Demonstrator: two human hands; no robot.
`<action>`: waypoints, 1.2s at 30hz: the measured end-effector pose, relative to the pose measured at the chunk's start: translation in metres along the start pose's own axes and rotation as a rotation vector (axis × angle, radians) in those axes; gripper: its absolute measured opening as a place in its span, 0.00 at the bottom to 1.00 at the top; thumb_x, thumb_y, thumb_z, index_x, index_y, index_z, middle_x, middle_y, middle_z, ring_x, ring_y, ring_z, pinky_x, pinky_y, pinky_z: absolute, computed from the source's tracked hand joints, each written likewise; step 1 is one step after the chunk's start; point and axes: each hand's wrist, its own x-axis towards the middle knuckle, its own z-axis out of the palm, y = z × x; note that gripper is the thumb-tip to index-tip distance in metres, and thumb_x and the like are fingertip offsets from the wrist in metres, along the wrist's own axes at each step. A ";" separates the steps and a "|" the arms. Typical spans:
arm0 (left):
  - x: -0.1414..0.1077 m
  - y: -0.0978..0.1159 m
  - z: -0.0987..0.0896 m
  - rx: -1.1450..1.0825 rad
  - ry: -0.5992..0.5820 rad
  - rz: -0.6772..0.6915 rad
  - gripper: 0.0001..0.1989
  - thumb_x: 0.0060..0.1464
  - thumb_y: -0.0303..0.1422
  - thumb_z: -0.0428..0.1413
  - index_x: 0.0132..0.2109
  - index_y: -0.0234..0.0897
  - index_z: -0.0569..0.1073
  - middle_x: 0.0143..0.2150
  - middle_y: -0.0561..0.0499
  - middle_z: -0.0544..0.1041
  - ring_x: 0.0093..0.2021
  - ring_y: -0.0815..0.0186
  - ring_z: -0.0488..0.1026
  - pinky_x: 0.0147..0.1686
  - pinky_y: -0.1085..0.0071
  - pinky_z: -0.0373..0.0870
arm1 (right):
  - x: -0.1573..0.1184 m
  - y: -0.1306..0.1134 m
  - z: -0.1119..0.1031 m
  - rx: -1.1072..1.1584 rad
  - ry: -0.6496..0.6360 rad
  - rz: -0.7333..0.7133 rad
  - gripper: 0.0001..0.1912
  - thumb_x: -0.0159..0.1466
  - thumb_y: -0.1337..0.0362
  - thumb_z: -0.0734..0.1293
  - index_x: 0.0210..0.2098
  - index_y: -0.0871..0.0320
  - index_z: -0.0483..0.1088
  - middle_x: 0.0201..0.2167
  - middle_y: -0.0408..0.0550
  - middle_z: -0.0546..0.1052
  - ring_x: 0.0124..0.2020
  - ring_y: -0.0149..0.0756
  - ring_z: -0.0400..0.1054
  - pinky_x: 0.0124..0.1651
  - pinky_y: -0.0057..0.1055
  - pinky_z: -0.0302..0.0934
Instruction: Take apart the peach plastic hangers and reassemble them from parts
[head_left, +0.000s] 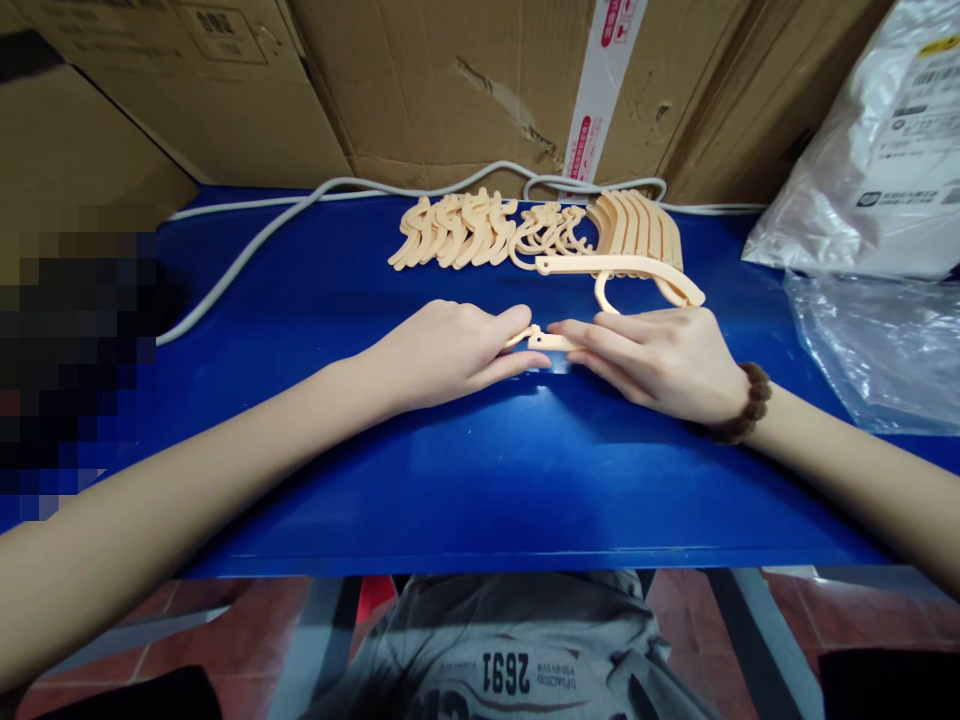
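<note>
My left hand (pixel 457 350) pinches a small beige plastic piece (pixel 520 338) between thumb and fingers, most of it hidden. From the right, my right hand (pixel 667 365) holds a flat beige hanger arm (pixel 551 342) whose holed end shows between the hands. The two pieces meet or nearly meet there; I cannot tell whether they are joined. Just beyond my right hand, a longer curved hanger arm (pixel 600 264) lies loose over other parts. Behind are a row of wavy beige pieces (pixel 450 235), a heap of beige hooks (pixel 551 230) and a stack of curved arms (pixel 637 225).
The blue table (pixel 450 480) has its front edge close to my body. A white cable (pixel 247 270) runs along the back and left. Cardboard boxes (pixel 450 90) stand behind. At the right lie a white plastic parcel (pixel 870 170) and clear plastic film (pixel 862 350).
</note>
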 end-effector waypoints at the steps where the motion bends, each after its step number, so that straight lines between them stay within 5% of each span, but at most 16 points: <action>1: 0.001 0.001 0.000 0.041 -0.008 -0.003 0.21 0.73 0.49 0.46 0.43 0.37 0.70 0.25 0.51 0.73 0.25 0.61 0.72 0.25 0.70 0.50 | 0.000 0.000 0.000 0.003 -0.025 0.003 0.19 0.80 0.59 0.56 0.56 0.60 0.75 0.31 0.43 0.81 0.31 0.30 0.75 0.30 0.31 0.55; 6: 0.002 0.001 0.001 0.168 0.001 0.025 0.24 0.74 0.49 0.42 0.48 0.34 0.73 0.26 0.47 0.76 0.23 0.59 0.73 0.22 0.69 0.45 | 0.002 -0.001 -0.001 -0.006 -0.108 0.051 0.23 0.81 0.56 0.53 0.56 0.57 0.75 0.32 0.43 0.82 0.32 0.31 0.76 0.29 0.32 0.53; 10: 0.002 -0.001 0.001 0.259 0.052 0.070 0.24 0.74 0.48 0.43 0.45 0.33 0.74 0.25 0.45 0.77 0.21 0.60 0.72 0.21 0.69 0.44 | 0.002 -0.001 0.001 0.000 -0.056 0.041 0.21 0.80 0.57 0.54 0.56 0.58 0.76 0.33 0.43 0.83 0.32 0.31 0.76 0.29 0.32 0.54; 18: -0.002 -0.006 0.007 0.462 0.321 0.233 0.30 0.76 0.43 0.35 0.36 0.34 0.74 0.21 0.47 0.72 0.18 0.62 0.68 0.18 0.69 0.40 | -0.001 0.001 0.003 0.112 -0.021 0.062 0.20 0.79 0.56 0.57 0.56 0.58 0.76 0.40 0.45 0.85 0.34 0.31 0.79 0.31 0.30 0.56; 36: -0.006 -0.007 0.007 0.504 0.598 0.381 0.26 0.75 0.41 0.47 0.29 0.34 0.72 0.21 0.49 0.71 0.19 0.66 0.67 0.20 0.68 0.47 | 0.001 0.003 -0.001 0.286 -0.044 0.050 0.19 0.79 0.59 0.59 0.58 0.61 0.76 0.43 0.47 0.86 0.37 0.33 0.81 0.33 0.29 0.60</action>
